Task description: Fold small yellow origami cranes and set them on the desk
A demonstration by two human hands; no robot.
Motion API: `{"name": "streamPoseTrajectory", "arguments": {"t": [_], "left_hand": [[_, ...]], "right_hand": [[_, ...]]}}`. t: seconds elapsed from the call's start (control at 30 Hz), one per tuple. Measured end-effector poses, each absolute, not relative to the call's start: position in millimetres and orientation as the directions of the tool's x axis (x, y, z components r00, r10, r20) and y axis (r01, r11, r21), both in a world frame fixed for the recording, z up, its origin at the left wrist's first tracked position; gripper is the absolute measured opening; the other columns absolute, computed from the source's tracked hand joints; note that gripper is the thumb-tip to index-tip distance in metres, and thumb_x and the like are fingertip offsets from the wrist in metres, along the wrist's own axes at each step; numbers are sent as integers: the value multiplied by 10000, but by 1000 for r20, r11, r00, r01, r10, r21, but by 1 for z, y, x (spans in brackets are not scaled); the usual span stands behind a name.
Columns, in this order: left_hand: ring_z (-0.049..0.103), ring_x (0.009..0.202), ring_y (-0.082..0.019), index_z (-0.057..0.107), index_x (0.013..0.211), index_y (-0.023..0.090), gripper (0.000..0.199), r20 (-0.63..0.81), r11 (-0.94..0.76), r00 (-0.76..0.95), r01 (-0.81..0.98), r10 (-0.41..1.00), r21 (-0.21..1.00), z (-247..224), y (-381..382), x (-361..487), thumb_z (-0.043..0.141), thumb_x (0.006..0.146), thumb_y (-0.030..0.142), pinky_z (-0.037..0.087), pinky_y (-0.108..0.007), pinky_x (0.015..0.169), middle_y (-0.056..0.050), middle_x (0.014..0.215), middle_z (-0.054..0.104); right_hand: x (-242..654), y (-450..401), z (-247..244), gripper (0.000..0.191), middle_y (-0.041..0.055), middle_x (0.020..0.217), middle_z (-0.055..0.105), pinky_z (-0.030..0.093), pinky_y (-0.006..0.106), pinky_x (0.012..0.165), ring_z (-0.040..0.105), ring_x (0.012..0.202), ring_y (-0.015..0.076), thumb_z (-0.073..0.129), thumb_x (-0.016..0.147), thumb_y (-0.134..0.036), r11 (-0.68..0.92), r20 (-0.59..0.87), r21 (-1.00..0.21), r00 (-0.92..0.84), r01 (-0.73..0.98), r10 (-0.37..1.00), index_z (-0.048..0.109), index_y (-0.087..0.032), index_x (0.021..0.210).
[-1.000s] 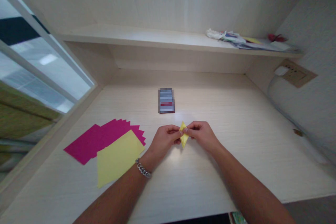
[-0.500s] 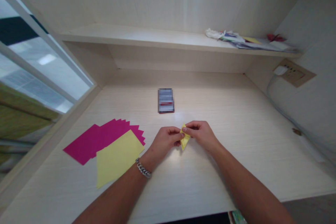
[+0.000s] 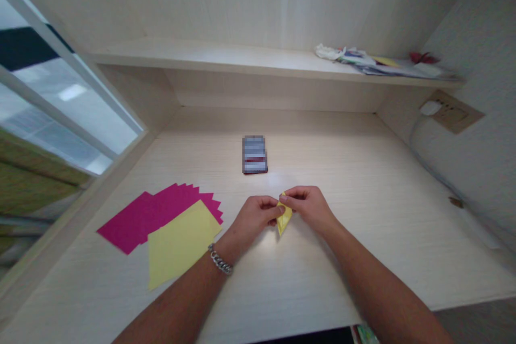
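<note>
A small folded piece of yellow paper (image 3: 284, 221) is pinched between my two hands above the pale desk, its narrow point directed down toward me. My left hand (image 3: 259, 214) grips its left edge between thumb and fingers. On the upper right part of the paper, the thumb and fingers of my right hand (image 3: 307, 202) are closed. Left of my left hand lie flat yellow sheets (image 3: 177, 242), partly over a fan of magenta sheets (image 3: 137, 223).
A dark-edged rectangular object (image 3: 255, 155), pixelated, lies beyond my hands. Papers (image 3: 363, 60) rest on the shelf (image 3: 226, 59) above the desk (image 3: 258, 301). On the right wall, a cable runs from a socket (image 3: 455, 113).
The folded yellow paper has shifted slightly, its lower tip now a little lower. Both hands keep their hold with almost no movement.
</note>
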State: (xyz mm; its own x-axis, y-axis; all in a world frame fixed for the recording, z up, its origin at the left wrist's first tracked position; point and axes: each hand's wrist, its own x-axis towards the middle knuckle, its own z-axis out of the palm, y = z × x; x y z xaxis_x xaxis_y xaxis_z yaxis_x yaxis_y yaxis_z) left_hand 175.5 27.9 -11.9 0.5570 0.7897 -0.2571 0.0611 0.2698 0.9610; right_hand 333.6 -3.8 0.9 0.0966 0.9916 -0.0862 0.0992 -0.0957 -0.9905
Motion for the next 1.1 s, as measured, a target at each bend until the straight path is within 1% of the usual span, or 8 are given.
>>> {"name": "streamPoseTrajectory", "arguments": {"t": [0.17,0.43,0.67,0.77,0.83,0.9,1.0,1.1], "left_hand": [[582,612,-152,701,748,125,176,-236,214,582,108,778,971,-10,28,175,671,684,287,451,-278,598,-69,711,669],[536,561,-130,695,715,131,146,-202,151,593,135,779,979,-5,28,174,659,697,271,416,-254,550,-47,656,645],[521,559,-125,698,727,132,146,-175,116,598,135,782,984,-2,27,174,650,718,269,399,-243,538,-40,652,639],[530,566,-128,704,741,133,160,-156,103,558,126,815,987,-1,31,172,653,726,284,412,-246,546,-41,655,644],[546,588,-133,708,767,134,184,-135,89,509,114,850,990,-1,33,170,652,736,306,426,-248,558,-47,681,656],[571,629,-142,713,814,137,212,-108,71,469,96,877,993,-1,35,169,652,743,328,444,-251,581,-57,727,675],[603,685,-154,712,892,140,248,-81,67,445,48,892,997,-1,35,169,658,744,332,469,-254,618,-69,792,696],[630,737,-163,691,978,140,299,-93,130,447,-52,890,990,-4,33,172,666,744,324,498,-266,658,-81,864,704]], "right_hand": [[334,-5,4,205,41,648,670,452,279,590,566,586,137,728,636,-350,-92,-77,-991,141,100,987,717,-155,699],[332,-6,5,181,23,618,640,465,283,579,557,564,133,740,621,-328,-97,-97,-995,155,-11,983,688,-159,658],[333,-5,6,261,24,627,619,454,265,569,541,573,127,668,717,-412,-60,-54,-997,147,42,988,671,-154,681],[335,-4,5,297,33,715,633,454,244,555,555,621,126,614,762,-454,-86,-82,-996,115,31,990,666,-162,776],[335,-4,3,301,31,755,635,455,234,547,561,633,121,644,739,-449,-114,-112,-993,75,24,991,653,-170,852],[334,-3,-1,339,17,730,632,457,232,540,560,599,113,710,678,-424,-142,-142,-990,15,-6,990,630,-173,891],[332,-2,-5,359,-4,648,622,455,234,525,549,532,102,766,611,-393,-144,-144,-986,-12,-83,990,608,-168,840],[331,-2,-4,301,-7,615,619,452,233,515,548,519,101,765,612,-375,-107,-114,-989,61,-104,992,603,-164,753]]}}
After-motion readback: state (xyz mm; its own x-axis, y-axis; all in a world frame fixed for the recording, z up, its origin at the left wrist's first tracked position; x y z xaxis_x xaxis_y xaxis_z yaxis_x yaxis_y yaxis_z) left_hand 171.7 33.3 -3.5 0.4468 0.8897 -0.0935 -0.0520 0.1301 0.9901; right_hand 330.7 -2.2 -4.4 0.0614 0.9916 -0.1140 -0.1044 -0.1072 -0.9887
